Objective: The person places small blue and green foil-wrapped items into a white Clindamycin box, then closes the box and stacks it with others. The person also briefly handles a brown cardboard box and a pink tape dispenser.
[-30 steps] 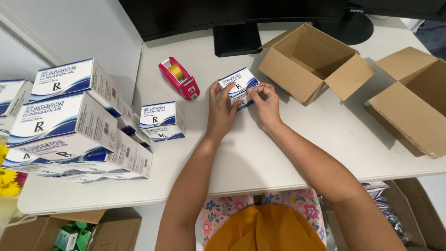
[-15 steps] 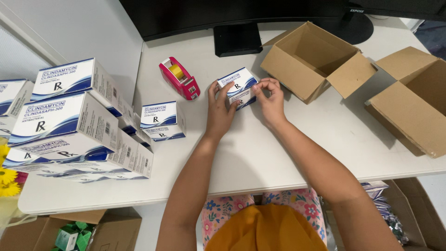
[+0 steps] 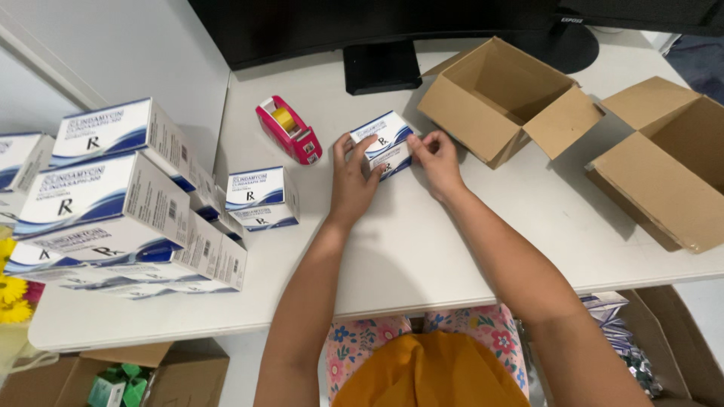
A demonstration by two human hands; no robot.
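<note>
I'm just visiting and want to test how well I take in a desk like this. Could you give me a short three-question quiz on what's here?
1. True or false: both hands hold the same small white and blue box.
2. What lies just left of the left hand on the table? A) a pink tape dispenser B) scissors C) a mug
3. How many open cardboard boxes stand on the table to the right of the right hand?

Key
1. True: the fingers of both hands are on it.
2. A, the pink tape dispenser.
3. Two: the nearer cardboard box and the one at the table's right edge, both showing nothing inside.
</note>
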